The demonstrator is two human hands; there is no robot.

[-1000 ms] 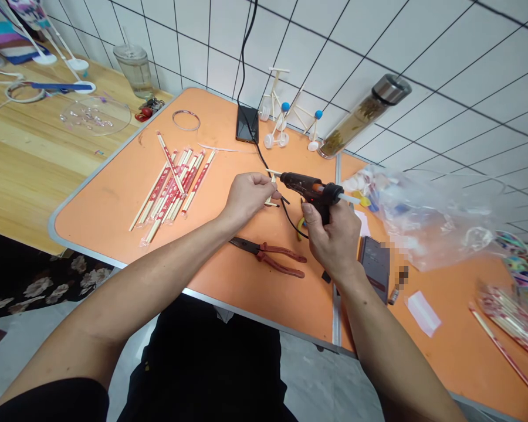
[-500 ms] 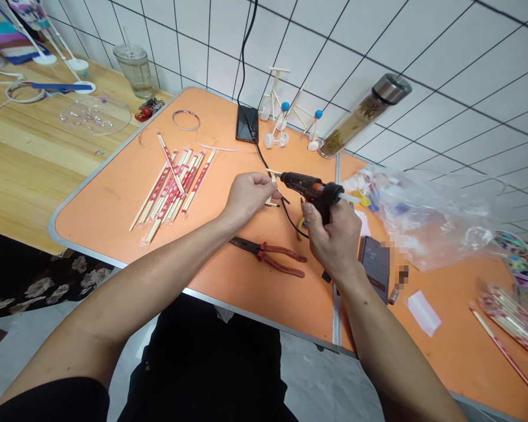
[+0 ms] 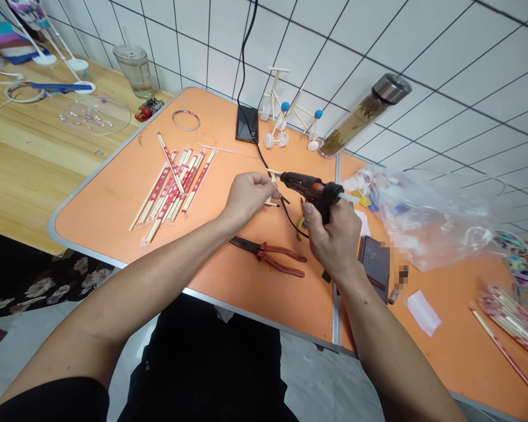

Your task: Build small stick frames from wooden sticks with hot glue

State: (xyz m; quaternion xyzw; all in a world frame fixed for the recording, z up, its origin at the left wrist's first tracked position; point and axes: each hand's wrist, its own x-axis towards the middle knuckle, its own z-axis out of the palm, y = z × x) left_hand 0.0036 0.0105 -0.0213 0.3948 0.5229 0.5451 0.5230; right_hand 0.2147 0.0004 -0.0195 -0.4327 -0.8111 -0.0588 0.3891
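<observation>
My left hand [image 3: 249,196] pinches a small assembly of thin wooden sticks [image 3: 271,187] at its fingertips. My right hand [image 3: 332,240] is wrapped around the grip of a black hot glue gun [image 3: 305,186], with a white glue stick [image 3: 349,198] showing at its rear. The gun's nozzle points left, very close to the sticks, though I cannot tell whether they touch. Its black cord [image 3: 293,220] curves down under the gun. Red-handled pliers [image 3: 268,252] lie on the orange table below my hands.
A pile of chopsticks in red-printed wrappers [image 3: 171,187] lies left of my hands. Small stick models with wheels [image 3: 281,111], a black phone [image 3: 246,124] and a tall flask [image 3: 365,114] stand along the tiled wall. A clear plastic bag [image 3: 426,217] lies to the right.
</observation>
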